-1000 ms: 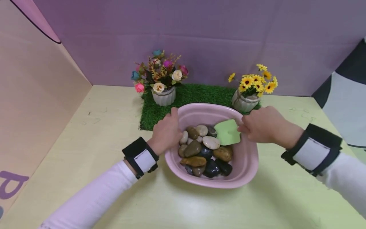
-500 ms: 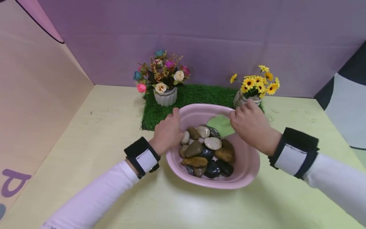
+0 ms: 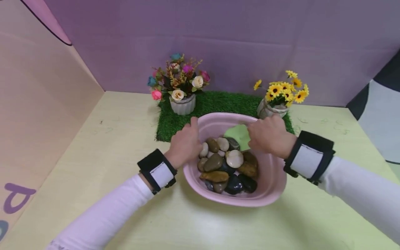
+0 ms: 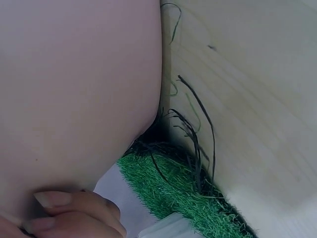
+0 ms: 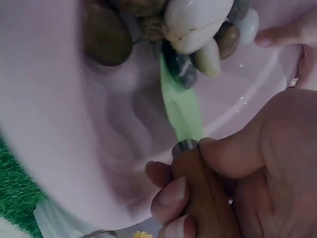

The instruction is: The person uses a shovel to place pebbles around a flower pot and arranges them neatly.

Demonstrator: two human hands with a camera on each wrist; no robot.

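Observation:
A pink basin (image 3: pixel 231 200) holds several smooth stones in brown, white and black. My left hand (image 3: pixel 185 144) grips the basin's left rim; in the left wrist view its fingers (image 4: pixel 81 213) bend against the outer wall. My right hand (image 3: pixel 270 135) wraps round the wooden handle (image 5: pixel 204 191) of a small green shovel (image 3: pixel 236 135). The shovel's blade (image 5: pixel 184 109) slants down inside the basin, its tip at a dark stone (image 5: pixel 184 69) and partly hidden by it. A white stone (image 3: pixel 234 158) lies close by on top of the pile.
A strip of artificial grass (image 3: pixel 223 100) lies behind the basin. On it stand a pot of mixed flowers (image 3: pixel 182 104) and a pot of yellow flowers (image 3: pixel 265 108). A purple backdrop (image 3: pixel 231 34) closes the table's far side.
My right hand has moved left with the shovel, bringing the blade against the stones. The white stone has shifted and turned. My left hand keeps its hold on the rim.

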